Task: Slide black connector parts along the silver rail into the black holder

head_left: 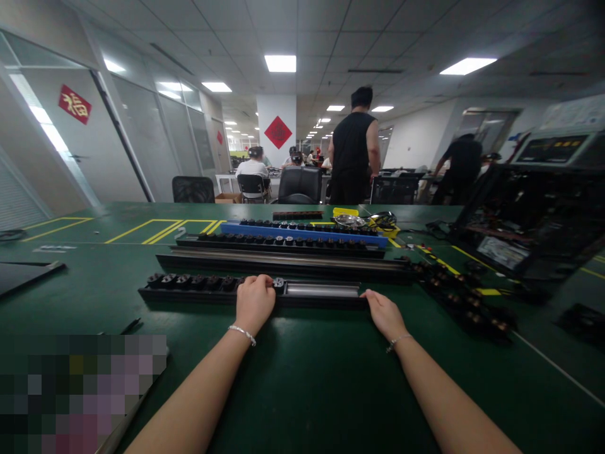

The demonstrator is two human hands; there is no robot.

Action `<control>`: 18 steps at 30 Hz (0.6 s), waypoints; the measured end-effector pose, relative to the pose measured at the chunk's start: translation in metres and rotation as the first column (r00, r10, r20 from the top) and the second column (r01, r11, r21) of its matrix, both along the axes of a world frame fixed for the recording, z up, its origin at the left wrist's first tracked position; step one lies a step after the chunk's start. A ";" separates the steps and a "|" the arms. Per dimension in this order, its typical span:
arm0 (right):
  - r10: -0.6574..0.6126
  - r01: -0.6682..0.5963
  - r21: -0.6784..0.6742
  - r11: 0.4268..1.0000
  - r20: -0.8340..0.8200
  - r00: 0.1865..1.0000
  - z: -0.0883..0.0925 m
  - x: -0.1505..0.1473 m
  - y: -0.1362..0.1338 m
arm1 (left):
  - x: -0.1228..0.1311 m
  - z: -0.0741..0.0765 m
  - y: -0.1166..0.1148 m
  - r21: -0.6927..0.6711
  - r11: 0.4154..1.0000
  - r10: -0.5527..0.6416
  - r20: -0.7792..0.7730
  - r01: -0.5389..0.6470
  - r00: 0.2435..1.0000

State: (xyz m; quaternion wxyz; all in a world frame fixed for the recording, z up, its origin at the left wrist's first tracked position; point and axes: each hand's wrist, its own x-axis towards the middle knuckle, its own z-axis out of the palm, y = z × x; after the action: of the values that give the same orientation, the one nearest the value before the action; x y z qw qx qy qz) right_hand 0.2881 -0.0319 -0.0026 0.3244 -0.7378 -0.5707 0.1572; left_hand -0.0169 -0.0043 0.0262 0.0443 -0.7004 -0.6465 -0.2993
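Your curled left hand (pixel 256 304) is covering round black parts (pixel 213 282) inside the long, black, silver-lined channel (pixel 322 291); your right hand (pixel 385 315) is touching its right end. I can't tell either's grip. Skewed pushing would be risking jams.

Cool white ceiling panel (pixel 280 64) glares directly above red diamond sign (pixel 278 132); 2nd panel (pixel 467 66) blows out white to sign's upper right. Green table (pixel 312 391) below sign sits dim, shadows soft, faint sheen on surface. Metal channel (pixel 324 290) below and right of sign catches pale glint. Wide lens tilts door (pixel 89 151) left of sign; equipment case (pixel 553 214) to sign's far right smeared, murky. Coarse pixel mosaic (pixel 85 397) covers sign's lower left.
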 end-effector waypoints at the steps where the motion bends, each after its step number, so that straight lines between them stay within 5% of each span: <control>1: 0.002 -0.002 0.005 1.000 0.003 1.000 -0.001 0.000 0.000 | 0.000 0.000 0.000 -0.001 1.000 -0.003 0.007 0.003 1.000; 18: 0.034 -0.034 0.015 0.999 0.043 0.999 -0.004 0.001 0.002 | 0.001 -0.005 0.002 -0.007 0.999 -0.049 0.094 0.050 0.994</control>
State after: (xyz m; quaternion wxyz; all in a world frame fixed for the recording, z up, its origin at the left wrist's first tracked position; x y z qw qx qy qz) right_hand 0.2891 -0.0303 -0.0063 0.3152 -0.7286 -0.5911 0.1425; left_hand -0.0164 -0.0028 0.0216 0.0030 -0.7015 -0.6318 -0.3299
